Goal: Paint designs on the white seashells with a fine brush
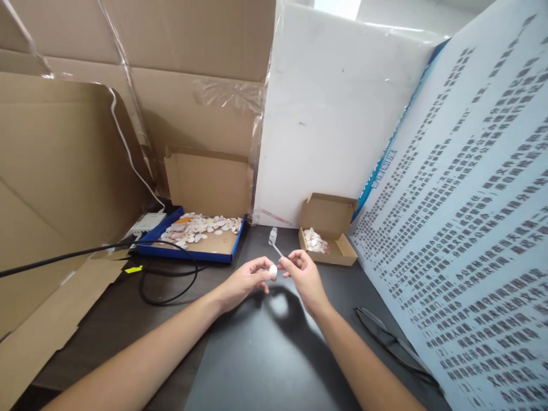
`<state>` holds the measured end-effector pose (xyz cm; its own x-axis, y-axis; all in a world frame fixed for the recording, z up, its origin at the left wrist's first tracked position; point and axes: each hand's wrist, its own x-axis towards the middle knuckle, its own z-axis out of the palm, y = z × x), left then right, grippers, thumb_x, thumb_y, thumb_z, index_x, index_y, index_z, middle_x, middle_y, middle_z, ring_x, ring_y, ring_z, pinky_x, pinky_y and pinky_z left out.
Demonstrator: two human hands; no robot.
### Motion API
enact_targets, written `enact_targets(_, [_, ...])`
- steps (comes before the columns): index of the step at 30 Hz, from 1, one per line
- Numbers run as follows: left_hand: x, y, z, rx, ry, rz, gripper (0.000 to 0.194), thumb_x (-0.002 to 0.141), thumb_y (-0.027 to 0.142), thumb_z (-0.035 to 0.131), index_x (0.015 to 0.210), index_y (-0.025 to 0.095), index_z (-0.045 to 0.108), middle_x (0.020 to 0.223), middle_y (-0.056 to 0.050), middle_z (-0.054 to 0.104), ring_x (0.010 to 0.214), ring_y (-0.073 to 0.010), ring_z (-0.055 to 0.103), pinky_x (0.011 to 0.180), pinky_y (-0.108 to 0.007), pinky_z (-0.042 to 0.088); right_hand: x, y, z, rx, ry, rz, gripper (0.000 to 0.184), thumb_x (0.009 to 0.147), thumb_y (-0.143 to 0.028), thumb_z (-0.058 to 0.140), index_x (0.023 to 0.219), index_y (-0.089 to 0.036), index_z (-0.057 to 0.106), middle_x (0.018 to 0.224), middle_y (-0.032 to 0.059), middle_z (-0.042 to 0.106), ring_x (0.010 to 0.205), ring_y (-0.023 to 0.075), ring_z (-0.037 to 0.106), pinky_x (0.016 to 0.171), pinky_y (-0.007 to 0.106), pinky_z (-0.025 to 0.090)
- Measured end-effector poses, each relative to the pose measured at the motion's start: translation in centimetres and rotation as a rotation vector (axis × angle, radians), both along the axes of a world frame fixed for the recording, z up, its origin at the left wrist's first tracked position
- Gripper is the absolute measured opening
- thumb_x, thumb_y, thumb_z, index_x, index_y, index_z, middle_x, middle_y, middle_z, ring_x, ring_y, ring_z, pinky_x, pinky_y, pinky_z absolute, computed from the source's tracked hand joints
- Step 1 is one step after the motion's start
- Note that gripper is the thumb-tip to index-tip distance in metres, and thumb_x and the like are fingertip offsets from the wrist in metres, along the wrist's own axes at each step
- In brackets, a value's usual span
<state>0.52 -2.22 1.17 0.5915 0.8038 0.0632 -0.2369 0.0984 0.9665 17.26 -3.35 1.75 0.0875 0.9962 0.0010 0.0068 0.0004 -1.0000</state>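
Observation:
Between the fingertips of my left hand point(253, 275) is a small, round white shell point(273, 270). Close by on the right, my right hand point(302, 275) pinches a thin pale stick point(276, 249); its far end points up and left toward a small clear bottle point(273, 233). Whether the stick touches the bottle I cannot tell. Both hands are held above the dark grey mat point(252, 354), a short gap apart.
At the back left lies a blue-rimmed box point(188, 255) with many white shells. A small cardboard box point(342, 251) at the back right holds more pale pieces. Black cable point(143, 294) loops on the left; eyeglasses point(391, 342) lie right, beside a printed panel point(479, 228).

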Motion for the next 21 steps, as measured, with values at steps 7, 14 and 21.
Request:
enact_targets(7, [-0.2,-0.1,-0.1,-0.074,-0.015,-0.105,0.026,0.078,0.033,0.07,0.091,0.013,0.06,0.095,-0.006,0.055,0.091,-0.0152,0.051,0.071,-0.025,0.046,-0.6,-1.2,-1.7,0.116,-0.208,-0.044,0.052,0.069,-0.053,0.063,0.09,-0.011,0.042,0.083,0.0016,0.052,0.068,0.0007,0.051,0.062,0.01,0.045])
enact_targets(14, [-0.1,-0.4,0.0,0.013,0.067,-0.121,0.026,0.079,0.036,0.069,0.086,0.013,0.058,0.084,-0.002,0.049,0.081,-0.0119,0.047,0.072,-0.025,0.047,-0.6,-1.8,-1.7,0.307,-0.581,-0.117,0.027,0.071,-0.03,0.06,0.084,-0.008,0.053,0.08,0.0005,0.054,0.071,-0.0017,0.044,0.066,0.007,0.035])
enact_targets(21, [0.0,-0.6,0.4,0.074,0.077,-0.132,0.025,0.082,0.036,0.065,0.081,0.014,0.056,0.082,-0.002,0.049,0.08,-0.0124,0.048,0.072,-0.025,0.045,-0.8,-1.6,-2.6,0.504,-0.72,-0.135,0.021,0.075,-0.027,0.057,0.081,-0.008,0.054,0.08,0.0006,0.052,0.073,-0.0015,0.043,0.068,0.008,0.033])
